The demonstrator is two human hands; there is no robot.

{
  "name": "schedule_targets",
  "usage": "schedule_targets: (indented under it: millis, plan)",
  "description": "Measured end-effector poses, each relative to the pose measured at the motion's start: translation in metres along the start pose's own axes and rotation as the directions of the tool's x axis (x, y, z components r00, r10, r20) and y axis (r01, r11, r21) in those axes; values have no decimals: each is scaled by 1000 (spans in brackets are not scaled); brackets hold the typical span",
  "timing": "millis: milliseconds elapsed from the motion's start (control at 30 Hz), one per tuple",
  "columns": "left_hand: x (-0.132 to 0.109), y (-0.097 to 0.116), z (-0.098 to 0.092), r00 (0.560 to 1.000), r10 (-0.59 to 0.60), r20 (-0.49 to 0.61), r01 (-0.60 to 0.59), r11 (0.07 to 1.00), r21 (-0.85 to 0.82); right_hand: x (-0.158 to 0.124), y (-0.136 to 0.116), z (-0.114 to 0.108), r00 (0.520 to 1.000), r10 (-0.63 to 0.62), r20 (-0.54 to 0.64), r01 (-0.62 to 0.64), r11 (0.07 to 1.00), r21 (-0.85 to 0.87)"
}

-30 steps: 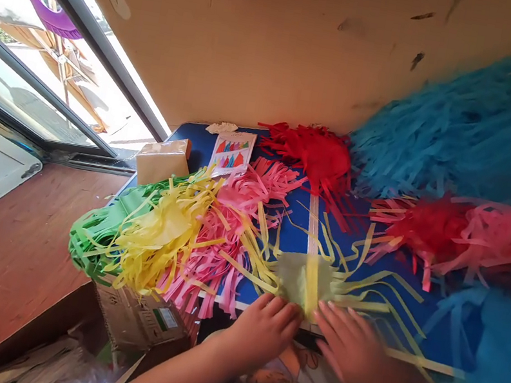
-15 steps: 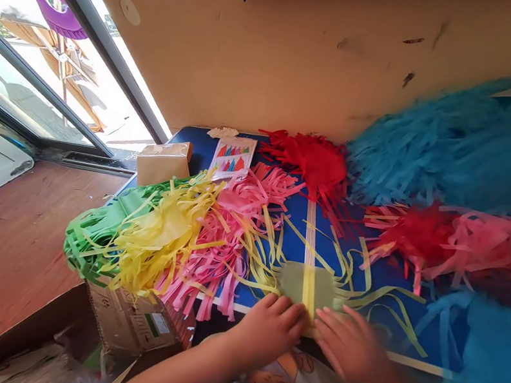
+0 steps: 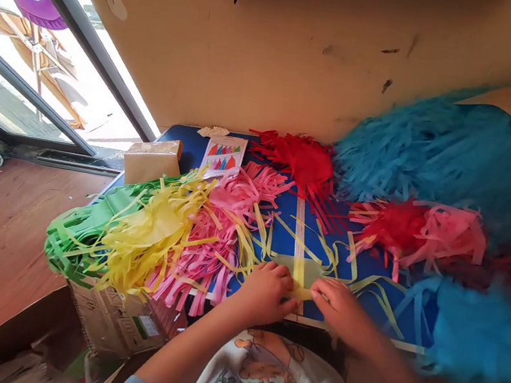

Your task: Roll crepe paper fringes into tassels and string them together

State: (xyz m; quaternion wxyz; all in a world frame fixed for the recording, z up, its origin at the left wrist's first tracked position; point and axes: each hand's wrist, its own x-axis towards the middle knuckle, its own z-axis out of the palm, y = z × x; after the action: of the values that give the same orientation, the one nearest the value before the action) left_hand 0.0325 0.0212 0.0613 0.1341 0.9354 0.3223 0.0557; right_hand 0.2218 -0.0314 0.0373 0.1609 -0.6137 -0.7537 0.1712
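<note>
A sheet of yellow tissue paper with fringed ends lies across the blue table, its strips spreading to both sides. My left hand is closed at the sheet's near left part, fingers curled over it. My right hand pinches the near right edge between thumb and fingers. Between the hands, a narrow folded band of the paper runs along the near edge. A pale stripe on the tabletop passes under the sheet. My palms and the paper beneath my fingers are hidden.
Green, yellow and pink fringed paper bundles lie left. Red fringe and large blue fringe lie behind; red-pink and blue pieces lie right. A wrapped block, picture card and carton are left.
The sheet's near edge is now turned over into a narrow band. My right hand has gone from fingers laid out over the paper to a pinch. The whole view has shifted slightly.
</note>
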Motion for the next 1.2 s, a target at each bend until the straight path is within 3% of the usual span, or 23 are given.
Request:
schedule_targets:
  millis: [200,467,733,1200]
  plan:
    - [16,-6,3,985,-151,-83,162,977,136,25,2,-7,994,104,30,-99,984,-145]
    - [27,-15,15,969,-203,-140,220,968,120,46,5,-10,985,174,5,-165,940,-299]
    - [29,-20,19,969,-201,-146,219,967,126,54,4,-14,976,213,-31,-211,915,-343]
    - [36,-17,10,957,-286,-41,289,949,130,80,7,-25,956,268,120,-194,884,-425]
